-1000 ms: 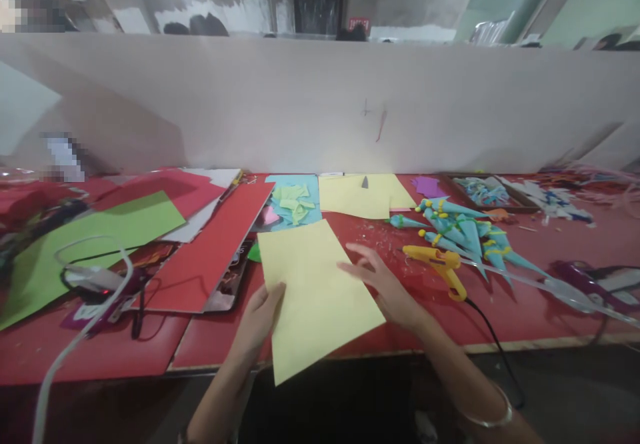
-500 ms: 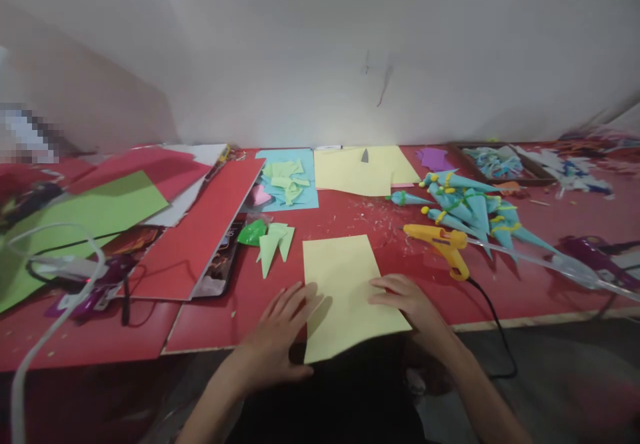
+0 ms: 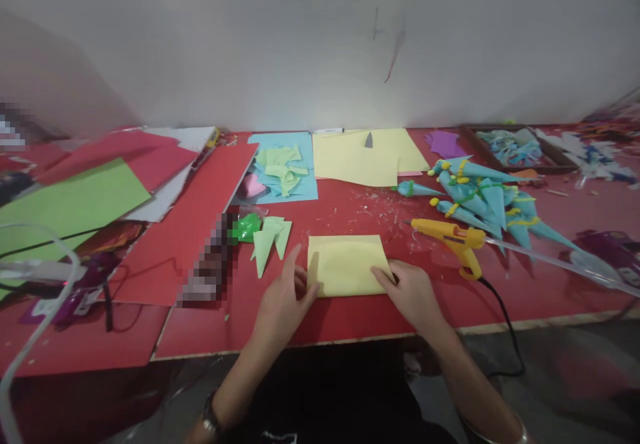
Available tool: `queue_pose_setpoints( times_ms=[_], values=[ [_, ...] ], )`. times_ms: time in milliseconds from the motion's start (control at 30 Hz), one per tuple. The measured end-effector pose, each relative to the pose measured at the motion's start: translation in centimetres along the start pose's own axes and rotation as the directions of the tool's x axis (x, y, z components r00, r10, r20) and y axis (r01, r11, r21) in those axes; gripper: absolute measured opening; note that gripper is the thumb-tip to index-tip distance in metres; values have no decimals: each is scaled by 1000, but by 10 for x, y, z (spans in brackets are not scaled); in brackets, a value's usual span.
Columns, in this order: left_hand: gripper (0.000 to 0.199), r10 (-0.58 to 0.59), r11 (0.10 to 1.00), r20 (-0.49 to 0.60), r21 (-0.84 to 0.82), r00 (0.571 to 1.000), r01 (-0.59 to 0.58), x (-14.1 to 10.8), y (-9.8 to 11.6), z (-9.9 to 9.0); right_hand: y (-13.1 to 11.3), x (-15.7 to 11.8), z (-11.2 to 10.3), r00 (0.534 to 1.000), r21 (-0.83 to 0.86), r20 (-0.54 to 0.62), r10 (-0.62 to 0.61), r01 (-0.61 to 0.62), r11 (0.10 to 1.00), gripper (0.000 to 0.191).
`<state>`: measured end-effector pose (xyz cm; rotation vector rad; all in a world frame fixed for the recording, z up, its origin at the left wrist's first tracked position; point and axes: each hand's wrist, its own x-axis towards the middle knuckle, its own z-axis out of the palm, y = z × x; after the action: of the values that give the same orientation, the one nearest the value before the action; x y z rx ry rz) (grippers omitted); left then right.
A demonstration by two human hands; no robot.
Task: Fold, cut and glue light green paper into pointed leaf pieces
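Observation:
A pale yellow sheet (image 3: 349,265) lies folded over on the red table (image 3: 280,317), its folded edge toward me. My left hand (image 3: 286,296) is at its left side, thumb on the paper's lower left corner and the other fingers raised apart from the thumb. At the right side, my right hand (image 3: 409,292) has the paper's edge between thumb and fingers. Left of the sheet lie light green paper cones (image 3: 270,239) and a green item (image 3: 247,227). A yellow glue gun (image 3: 453,239) rests to the right.
Blue paper cones (image 3: 477,197) with yellow and green trim are piled at right. Behind are yellow sheets (image 3: 360,161) and a blue sheet (image 3: 307,192) with scraps. Red (image 3: 200,211) and green sheets (image 3: 85,197), a purple tool and a white cable (image 3: 37,337) occupy the left.
The yellow sheet's near half has been folded up over the far half. My left hand has turned more upright beside it, and my right hand has closed on its right edge.

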<state>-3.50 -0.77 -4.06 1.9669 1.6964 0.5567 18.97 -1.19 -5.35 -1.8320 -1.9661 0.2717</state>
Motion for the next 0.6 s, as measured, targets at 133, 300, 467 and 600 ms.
queue_pose_setpoints(
  times_ms=[133, 300, 467, 600],
  values=[
    [39, 254, 926, -126, 319, 959, -204, 0, 3, 6, -2, 4, 6, 997, -182, -42, 58, -65, 981, 43],
    [39, 486, 727, 102, 505, 868, -466, -4, 12, 15, -4, 5, 8, 996, -273, -54, 64, -77, 959, 40],
    [52, 530, 694, 235, 431, 815, -576, -4, 19, 26, -1, 7, 9, 996, -253, -45, 76, -85, 964, 41],
    [57, 525, 719, 281, 359, 803, -596, -2, 20, 29, 0, 8, 11, 996, -243, -75, 50, -67, 968, 42]
  ],
)
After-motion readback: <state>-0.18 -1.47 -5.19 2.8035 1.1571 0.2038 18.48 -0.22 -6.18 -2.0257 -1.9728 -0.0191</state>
